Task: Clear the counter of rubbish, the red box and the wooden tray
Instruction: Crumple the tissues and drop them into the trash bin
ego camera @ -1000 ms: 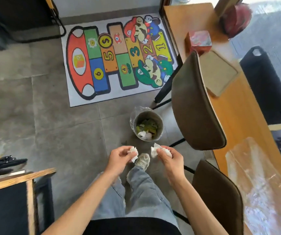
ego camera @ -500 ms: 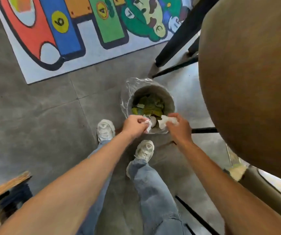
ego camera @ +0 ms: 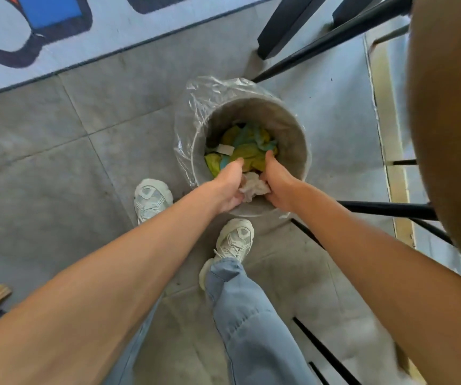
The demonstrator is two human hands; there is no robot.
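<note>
White crumpled tissue wad (ego camera: pixel 253 186), center frame, sits between both hands at near rim of bin. Left hand (ego camera: pixel 228 187) and right hand (ego camera: pixel 278 184) both curled onto it, thumbs pointing into the bin; tissue not let go yet. Round grey waste bin w/ clear plastic liner (ego camera: pixel 196 107) on grey tile floor (ego camera: pixel 57 162), yellow-green and blue scraps (ego camera: pixel 247 151) inside. Judgement: rubbish step nearly done, drop pending. Red box and wooden tray not in view, so presumably left to do.
</note>
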